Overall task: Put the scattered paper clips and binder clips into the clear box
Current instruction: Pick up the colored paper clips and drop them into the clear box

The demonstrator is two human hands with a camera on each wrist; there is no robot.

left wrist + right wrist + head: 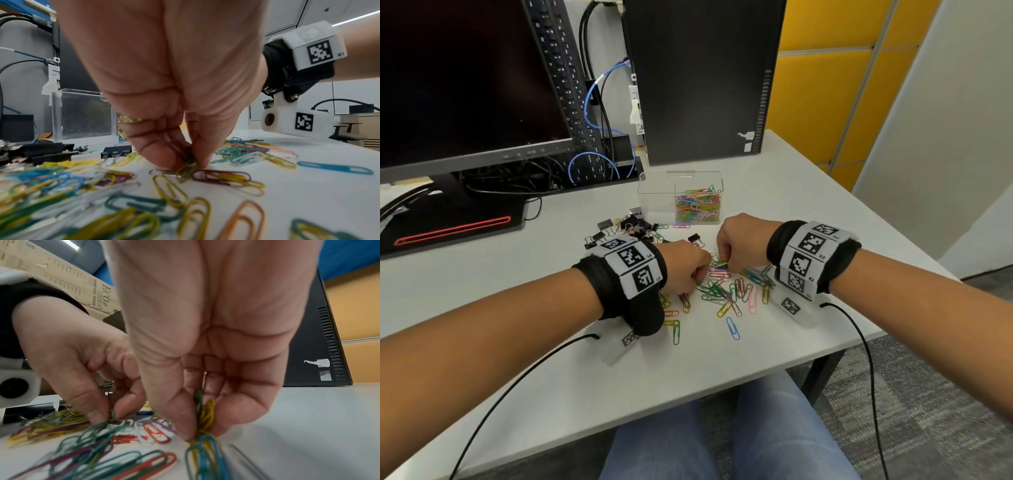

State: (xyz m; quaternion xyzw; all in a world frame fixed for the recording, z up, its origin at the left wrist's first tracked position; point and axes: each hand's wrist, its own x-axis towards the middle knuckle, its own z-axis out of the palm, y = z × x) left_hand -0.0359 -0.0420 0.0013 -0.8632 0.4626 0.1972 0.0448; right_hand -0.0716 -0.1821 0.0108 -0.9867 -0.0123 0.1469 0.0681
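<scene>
I am gathering: my left hand [686, 265] and right hand [739, 241] both pinch paper clips [726, 291] on the desk [774, 192]; next I should carry them to the clear box [657, 192].

smooth matt white table [774, 178]. clear glossy plastic box [659, 192], walls faintly scuffed in the left wrist view. loose coloured paper clips [732, 293] with smooth, glossy plastic-like coating over wire. black binder clips [604, 224], matt bodies, shiny metal handles. matt black cloth wrist straps [637, 308]. matt black computer tower [702, 78].
</scene>
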